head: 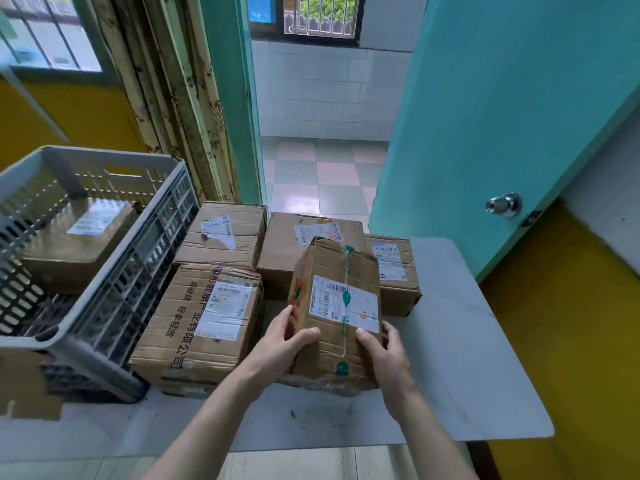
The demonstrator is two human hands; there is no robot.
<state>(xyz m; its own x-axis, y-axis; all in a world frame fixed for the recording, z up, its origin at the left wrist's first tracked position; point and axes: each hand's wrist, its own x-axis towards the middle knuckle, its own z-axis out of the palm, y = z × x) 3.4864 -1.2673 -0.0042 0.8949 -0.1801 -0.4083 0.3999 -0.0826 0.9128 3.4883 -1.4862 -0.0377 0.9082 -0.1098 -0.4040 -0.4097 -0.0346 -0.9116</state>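
The table (467, 358) extends bare from the crate (114, 271) side out to its far right edge. The printed box (207, 323) abuts the crate. The taped box (332, 344), tilted, sits right of both. The left hand (284, 344) and right hand (381, 355) grasp its near side edges.

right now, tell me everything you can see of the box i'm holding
The held box is brown cardboard, creased and dented, with a white barcode label on its top face and tape with green marks along its length. Orange and green print shows on its left side. It tilts, far end raised, over the white table. The left hand grips its left edge, the right hand its right edge, thumbs on top.
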